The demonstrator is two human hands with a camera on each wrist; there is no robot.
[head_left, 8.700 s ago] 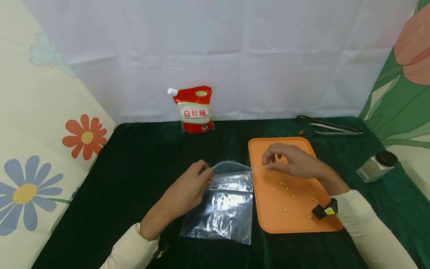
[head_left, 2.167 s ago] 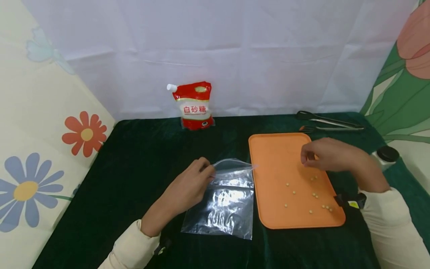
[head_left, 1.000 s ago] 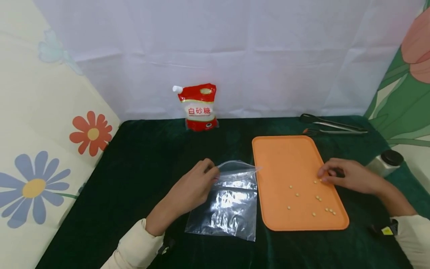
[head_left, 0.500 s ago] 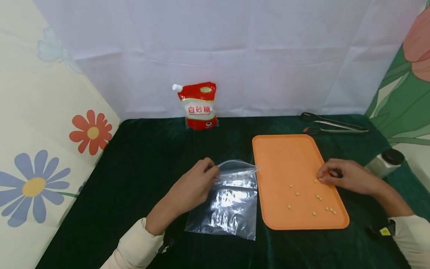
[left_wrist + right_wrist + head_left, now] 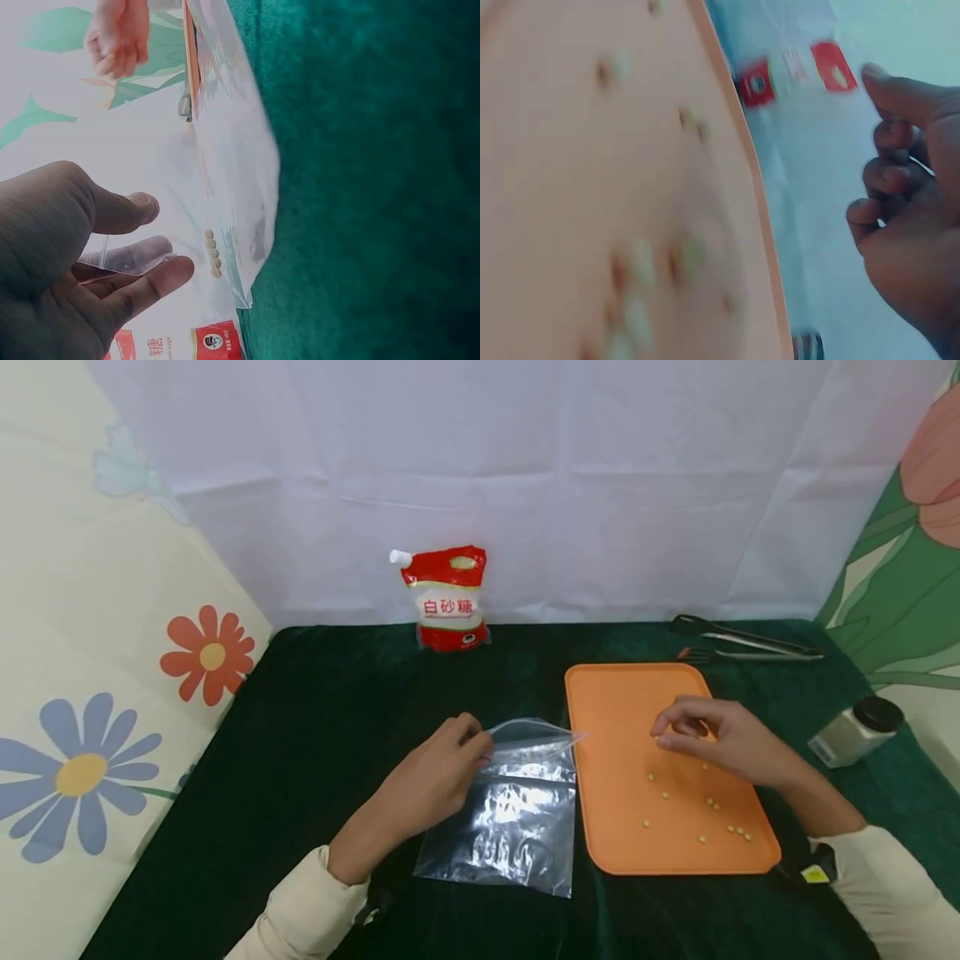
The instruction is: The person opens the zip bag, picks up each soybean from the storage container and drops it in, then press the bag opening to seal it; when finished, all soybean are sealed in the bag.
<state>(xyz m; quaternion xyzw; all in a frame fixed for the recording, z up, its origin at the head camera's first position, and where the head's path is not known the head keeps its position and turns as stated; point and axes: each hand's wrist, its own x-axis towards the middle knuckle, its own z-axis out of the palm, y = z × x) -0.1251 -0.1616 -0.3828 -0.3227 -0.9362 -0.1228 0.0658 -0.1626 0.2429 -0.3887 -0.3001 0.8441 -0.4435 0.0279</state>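
My left hand [image 5: 433,774] grips the upper left edge of a clear zip-lock bag [image 5: 517,835] lying on the dark green cloth, its mouth gaping a little. In the left wrist view, film lies over fingers of the left hand [image 5: 82,255], and several round beans [image 5: 212,253] show inside the bag. My right hand [image 5: 720,735] hovers over the orange tray [image 5: 622,693], thumb and index finger pinching what looks like one pale yellow soybean [image 5: 658,740]. Several more soybeans [image 5: 712,804] lie scattered on the tray. The right wrist view shows the right hand [image 5: 915,172] beyond the tray's edge.
A red and white sugar pouch [image 5: 448,602] with a white cap stands at the back. Tongs [image 5: 750,639] lie behind the tray. To the right, a clear jar [image 5: 851,735] with a black lid lies tilted.
The right hand reached down to the tray's right side, took up a soybean, then lifted and moved left over the tray. The left hand has kept its hold on the bag.
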